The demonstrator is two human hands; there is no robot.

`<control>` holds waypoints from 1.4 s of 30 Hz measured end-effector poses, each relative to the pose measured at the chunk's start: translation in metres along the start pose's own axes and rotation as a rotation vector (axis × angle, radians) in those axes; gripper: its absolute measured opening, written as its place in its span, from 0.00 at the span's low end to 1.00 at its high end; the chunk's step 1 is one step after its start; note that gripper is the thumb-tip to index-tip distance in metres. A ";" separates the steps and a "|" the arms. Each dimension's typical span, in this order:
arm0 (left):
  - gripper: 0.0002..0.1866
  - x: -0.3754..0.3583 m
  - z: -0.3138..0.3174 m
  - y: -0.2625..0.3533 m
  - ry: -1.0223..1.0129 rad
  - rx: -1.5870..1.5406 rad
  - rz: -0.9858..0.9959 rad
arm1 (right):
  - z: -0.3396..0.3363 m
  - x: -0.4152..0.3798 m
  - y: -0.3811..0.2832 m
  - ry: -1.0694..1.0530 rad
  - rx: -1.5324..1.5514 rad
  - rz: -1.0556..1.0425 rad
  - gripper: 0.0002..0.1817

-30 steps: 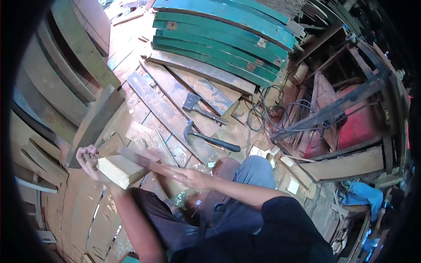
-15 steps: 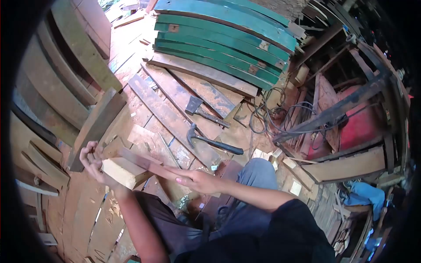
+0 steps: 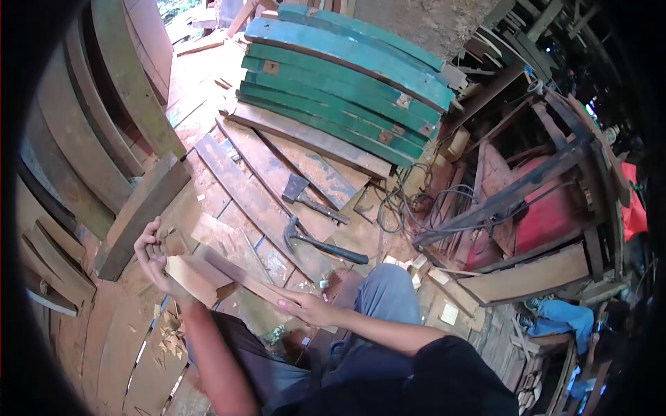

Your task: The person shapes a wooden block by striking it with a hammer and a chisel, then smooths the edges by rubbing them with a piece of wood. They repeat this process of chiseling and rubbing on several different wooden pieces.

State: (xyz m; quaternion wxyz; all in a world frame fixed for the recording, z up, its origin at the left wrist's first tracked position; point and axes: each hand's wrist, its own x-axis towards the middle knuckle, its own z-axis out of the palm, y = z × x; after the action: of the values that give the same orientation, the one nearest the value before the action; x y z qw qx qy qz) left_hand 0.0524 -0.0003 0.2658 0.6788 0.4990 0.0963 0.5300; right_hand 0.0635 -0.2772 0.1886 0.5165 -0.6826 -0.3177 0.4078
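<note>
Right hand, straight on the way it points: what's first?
Probably the wooden block at the left hand: the right hand points toward it, gripping a wooden strip. Depth is unclear from this one view.

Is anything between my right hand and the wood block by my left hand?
Only the strip held in your right hand, which extends toward the block; whether they touch is unclear. Nothing else visible stands between.
</note>
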 end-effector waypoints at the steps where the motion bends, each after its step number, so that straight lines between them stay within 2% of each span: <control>1: 0.16 0.001 0.001 0.000 0.011 0.006 0.015 | 0.000 0.005 0.024 0.028 -0.059 -0.036 0.30; 3: 0.15 0.004 -0.005 -0.002 0.031 0.031 0.040 | 0.003 0.013 0.052 0.079 -0.163 -0.103 0.29; 6: 0.12 0.007 -0.025 -0.005 -0.012 0.002 -0.022 | -0.011 0.006 -0.052 -0.095 0.113 0.143 0.28; 10: 0.07 0.009 -0.019 -0.001 0.032 -0.063 -0.005 | -0.002 0.014 -0.002 -0.081 0.036 0.269 0.28; 12: 0.06 0.007 -0.023 -0.008 -0.022 -0.070 0.002 | 0.020 0.026 0.087 0.097 -0.102 0.001 0.28; 13: 0.05 0.013 -0.026 -0.014 -0.050 -0.068 0.016 | 0.021 0.036 0.072 0.182 -0.172 -0.140 0.28; 14: 0.04 0.016 -0.032 -0.020 -0.078 -0.078 0.027 | 0.017 0.028 0.060 0.108 -0.084 -0.044 0.28; 15: 0.04 0.015 -0.031 -0.019 -0.057 -0.074 0.017 | 0.010 0.016 0.007 0.042 -0.002 0.058 0.28; 17: 0.04 0.015 -0.024 -0.015 -0.012 -0.072 0.003 | 0.008 0.012 -0.011 0.023 0.091 -0.067 0.28; 20: 0.04 0.016 -0.027 -0.018 -0.020 -0.131 -0.003 | 0.012 0.009 0.025 0.024 -0.022 0.251 0.28; 21: 0.04 0.017 -0.025 -0.017 -0.033 -0.136 0.002 | 0.015 0.010 0.048 0.060 -0.073 0.256 0.28; 23: 0.03 0.017 -0.021 -0.013 -0.056 -0.144 0.013 | 0.019 0.010 0.065 0.112 -0.098 0.186 0.28; 26: 0.03 0.019 -0.021 -0.014 -0.050 -0.143 0.023 | 0.024 0.001 0.025 0.118 0.007 0.103 0.27; 29: 0.03 0.016 -0.008 -0.007 -0.019 -0.106 0.003 | 0.033 0.002 0.055 0.212 -0.089 -0.080 0.27; 32: 0.03 0.018 0.000 -0.013 -0.023 -0.143 0.001 | 0.052 0.029 0.193 0.566 -0.567 -0.524 0.28; 35: 0.03 0.022 -0.002 -0.023 -0.059 -0.127 0.032 | 0.043 0.000 0.076 0.208 0.052 0.130 0.28; 38: 0.03 0.021 -0.006 -0.020 -0.059 -0.141 -0.018 | 0.044 -0.016 0.007 0.135 0.321 0.221 0.28; 42: 0.05 0.032 -0.013 -0.022 -0.135 -0.191 -0.009 | 0.049 -0.008 0.077 0.187 -0.033 0.250 0.28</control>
State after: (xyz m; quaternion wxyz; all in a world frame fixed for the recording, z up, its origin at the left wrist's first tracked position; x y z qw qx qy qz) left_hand 0.0711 0.0342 0.2546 0.7306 0.4662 0.0017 0.4988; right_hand 0.0174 -0.2822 0.1093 0.4778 -0.7604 -0.1873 0.3981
